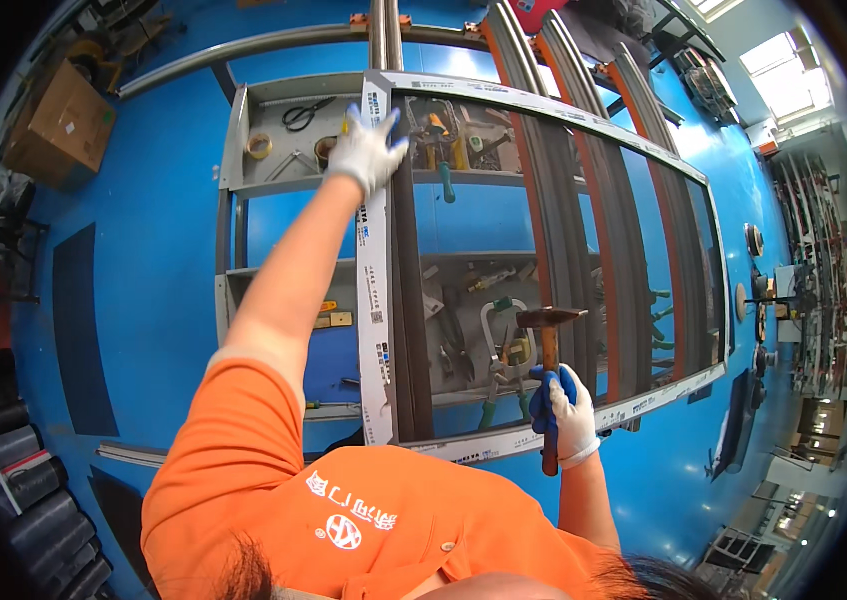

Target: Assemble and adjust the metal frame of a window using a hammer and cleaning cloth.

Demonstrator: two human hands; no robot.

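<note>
A large rectangular frame (375, 300) with printed white film on its edges and dark see-through mesh across it lies in front of me. My left hand (368, 155), in a white glove with blue fingertips, reaches to its far left corner. The fingers are spread over the film there, and no held object shows. My right hand (571, 415), gloved alike, is closed round the wooden handle of a hammer (549, 350). The hammer stands head up over the near side of the mesh, its dark metal head (551, 317) clear of my fingers.
Steel rails (518, 50) with orange parts run under the frame. Below, a grey shelf (288, 95) holds scissors (307, 115), a tape roll (259, 146) and other tools; a lower tray holds a green clamp (491, 345). A cardboard box (61, 125) stands on the blue floor at far left.
</note>
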